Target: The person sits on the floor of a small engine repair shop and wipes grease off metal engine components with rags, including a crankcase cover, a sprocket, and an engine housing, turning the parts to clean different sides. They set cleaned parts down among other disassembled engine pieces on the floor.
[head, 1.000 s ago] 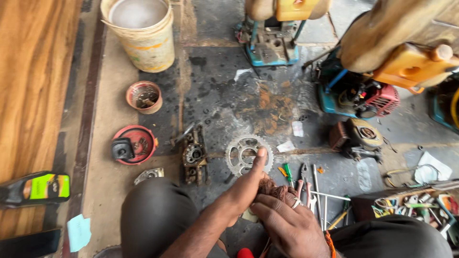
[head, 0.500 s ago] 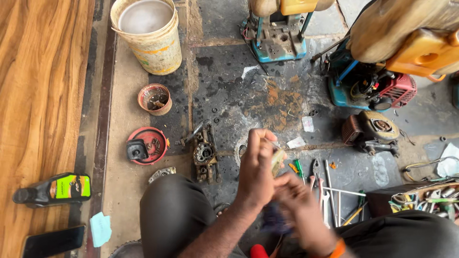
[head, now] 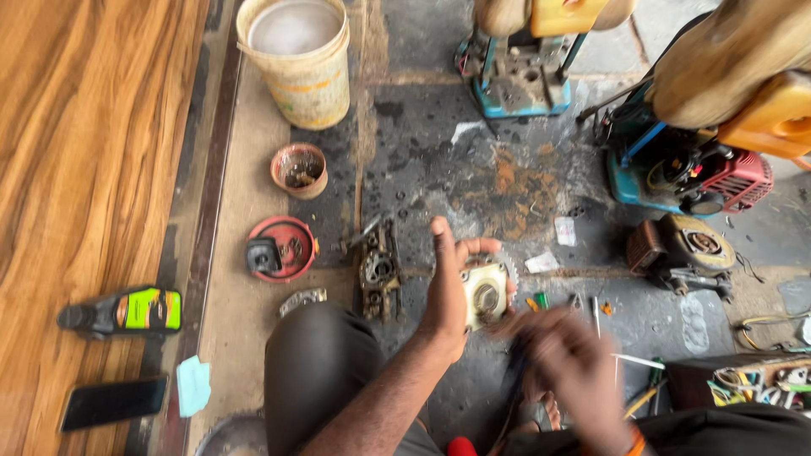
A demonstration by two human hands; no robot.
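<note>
My left hand (head: 446, 291) grips a squarish cream-coloured metal engine cover (head: 485, 294) with a round hole in its middle, held up over the stained floor. A toothed round metal disc (head: 509, 267) lies just behind the cover, mostly hidden by it. My right hand (head: 568, 367) is blurred by motion, low and right of the cover, close to it but apart from it; whether it holds anything cannot be told. A greasy small engine block (head: 379, 270) lies on the floor just left of my left hand.
A red round cover (head: 279, 248) and a small rusty bowl (head: 299, 170) sit to the left, a cream bucket (head: 296, 59) beyond. Small engines (head: 683, 245) stand at right, loose hand tools (head: 591, 308) by my right knee. A dark bottle with a green label (head: 122, 310) and a phone (head: 112, 403) lie at far left.
My left hand has lifted the cream cover off the floor and turned its face toward me. My right hand has swung down and to the right, now blurred.
</note>
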